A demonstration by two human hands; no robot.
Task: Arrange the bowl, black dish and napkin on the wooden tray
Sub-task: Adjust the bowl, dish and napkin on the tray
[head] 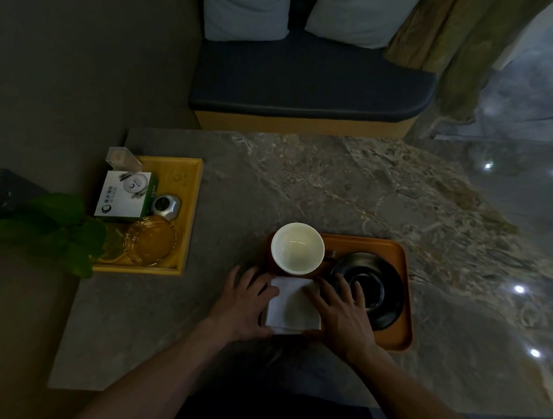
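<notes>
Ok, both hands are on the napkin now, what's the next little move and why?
Probably nudge the napkin further onto the wooden tray: its near edge seems to overhang the front rim, while the bowl and black dish already sit on it. Then lift the left hand and right hand.

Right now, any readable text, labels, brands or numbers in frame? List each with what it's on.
No text can be read here.
White and green box on the yellow tray: round logo and a line of print, too small and blurred to read.
Clear plastic case behind it: no legible marking.
Bowl, black dish, napkin: no text.
</notes>
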